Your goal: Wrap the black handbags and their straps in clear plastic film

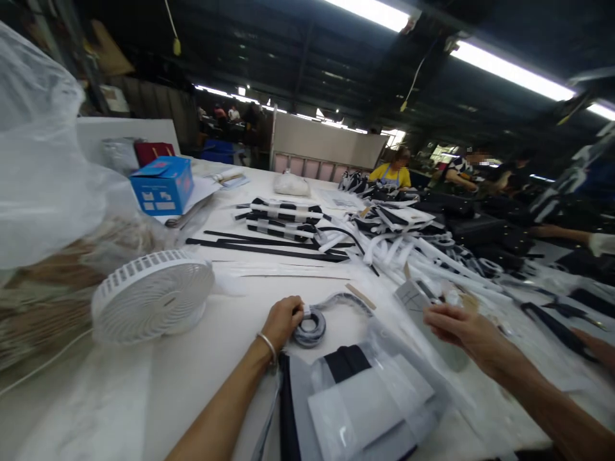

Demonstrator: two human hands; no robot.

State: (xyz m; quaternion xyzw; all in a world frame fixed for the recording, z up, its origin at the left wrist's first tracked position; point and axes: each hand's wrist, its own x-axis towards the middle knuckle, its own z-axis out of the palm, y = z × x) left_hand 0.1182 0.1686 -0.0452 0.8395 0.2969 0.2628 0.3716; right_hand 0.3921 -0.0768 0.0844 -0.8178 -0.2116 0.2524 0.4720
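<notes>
My left hand (284, 322), with a bracelet at the wrist, is closed at the left edge of a coiled grey strap (314, 333). A small white piece shows by its fingertips, and the strap's loose end runs away to the right. My right hand (454, 330) is raised on the right with thumb and fingers pinched together; what is between them is too blurred to make out. Beside it is a grey sheet with dark lines (414, 301). Nearest me on the table, clear plastic packaging (369, 406) holds a white card and black and grey material.
A white fan (158, 298) and a blue box (163, 186) stand left. Black strips (269, 250) and bundles (283, 221) lie mid-table. White and black pieces (408, 250) are heaped right. Another person's hand (598, 349) is at the right edge; a person in yellow (391, 174) sits beyond.
</notes>
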